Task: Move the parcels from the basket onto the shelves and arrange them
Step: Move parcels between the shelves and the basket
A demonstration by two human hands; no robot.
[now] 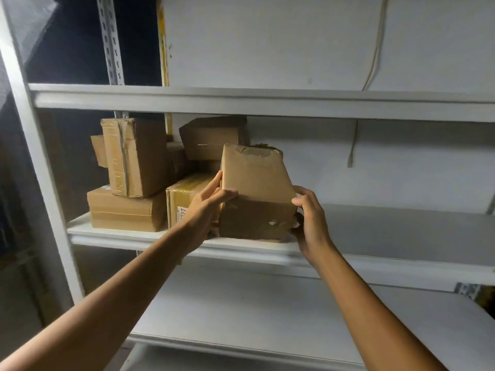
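The parcel (257, 194) is tilted at the front edge of the middle shelf (401, 231), just right of the stacked boxes (134, 167), and is held between both hands. The left hand (206, 212) clasps its left edge between thumb and fingers. The right hand (308, 218) curls round its lower right corner.
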